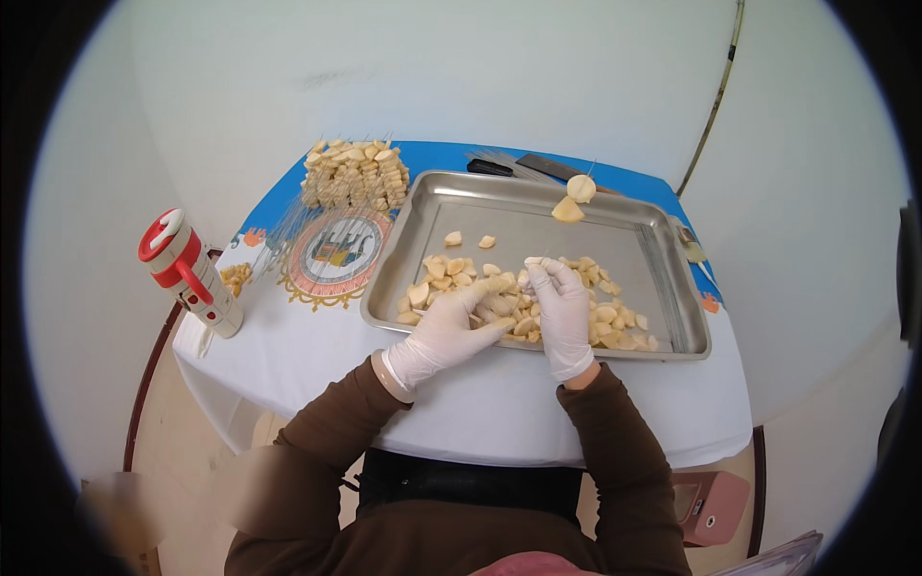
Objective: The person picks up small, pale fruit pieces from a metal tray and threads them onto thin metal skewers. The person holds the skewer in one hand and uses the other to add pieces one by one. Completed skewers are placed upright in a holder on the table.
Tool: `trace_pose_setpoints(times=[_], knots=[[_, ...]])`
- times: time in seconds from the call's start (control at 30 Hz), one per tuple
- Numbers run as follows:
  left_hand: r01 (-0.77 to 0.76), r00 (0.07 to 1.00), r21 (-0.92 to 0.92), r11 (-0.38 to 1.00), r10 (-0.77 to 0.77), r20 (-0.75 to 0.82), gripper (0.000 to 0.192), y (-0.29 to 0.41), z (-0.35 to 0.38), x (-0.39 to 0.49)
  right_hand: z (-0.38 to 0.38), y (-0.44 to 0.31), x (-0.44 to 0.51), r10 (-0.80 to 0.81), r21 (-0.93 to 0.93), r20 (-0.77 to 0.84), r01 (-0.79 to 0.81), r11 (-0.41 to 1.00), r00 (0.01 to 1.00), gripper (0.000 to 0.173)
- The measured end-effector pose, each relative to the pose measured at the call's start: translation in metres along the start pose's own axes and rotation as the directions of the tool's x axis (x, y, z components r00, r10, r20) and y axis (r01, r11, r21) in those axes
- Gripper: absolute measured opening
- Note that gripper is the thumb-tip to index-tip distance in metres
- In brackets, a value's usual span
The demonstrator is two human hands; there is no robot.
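A shallow metal tray (497, 186) holds many pale, cut food pieces (605, 317), their kind unclear. My left hand (457, 324), in a thin white glove, lies over the pile at the near side, its thumb spread from the fingers; whether it grips anything is hidden. Just right of it, my gloved right hand (562, 306) pinches a pale piece (534, 261) with a thin skewer tip by it. Two pale pieces on a skewer (580, 189) are at the tray's far edge. Thin bare skewers (661, 288) lie along the tray's right side.
Skewered pale pieces (356, 176) are stacked at the back left. A red and white tumbler (202, 281) stands left, near small yellowish bits (235, 277). Behind the tray lie a black handle (490, 168), a dark flat blade (549, 167) and more skewers. A cable is at the right.
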State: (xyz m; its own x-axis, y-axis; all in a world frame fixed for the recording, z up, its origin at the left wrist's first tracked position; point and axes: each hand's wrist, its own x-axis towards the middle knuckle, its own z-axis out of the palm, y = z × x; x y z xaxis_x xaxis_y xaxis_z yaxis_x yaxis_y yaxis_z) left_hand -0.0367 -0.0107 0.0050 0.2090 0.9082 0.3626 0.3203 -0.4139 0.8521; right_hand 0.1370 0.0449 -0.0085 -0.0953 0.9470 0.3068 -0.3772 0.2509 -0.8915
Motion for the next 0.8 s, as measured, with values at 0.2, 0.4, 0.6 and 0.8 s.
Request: trace_pose_setpoints(times=[0.2,0.4,0.6,0.8], knots=[[0.029,0.999,0.062,0.998,-0.032,0.04,0.04,-0.01,0.004,-0.003,0.001,-0.003,-0.002,-0.021,-0.037,-0.024,0.021,0.999,0.999,0.018],[-0.009,1.0,0.128,0.992,0.009,0.001,0.045,-0.009,0.009,-0.006,0.003,-0.009,-0.003,-0.024,-0.061,-0.009,0.023,0.998,1.0,0.02],[-0.009,0.998,0.222,0.975,0.021,-0.054,0.042,0.003,-0.001,-0.015,0.006,-0.008,-0.004,-0.021,-0.08,0.1,0.029,0.996,0.995,0.03],[0.001,0.965,0.389,0.921,0.101,-0.242,0.038,0.01,-0.05,-0.022,0.005,-0.007,-0.006,0.039,-0.135,0.106,-0.025,0.991,0.994,0.036]])
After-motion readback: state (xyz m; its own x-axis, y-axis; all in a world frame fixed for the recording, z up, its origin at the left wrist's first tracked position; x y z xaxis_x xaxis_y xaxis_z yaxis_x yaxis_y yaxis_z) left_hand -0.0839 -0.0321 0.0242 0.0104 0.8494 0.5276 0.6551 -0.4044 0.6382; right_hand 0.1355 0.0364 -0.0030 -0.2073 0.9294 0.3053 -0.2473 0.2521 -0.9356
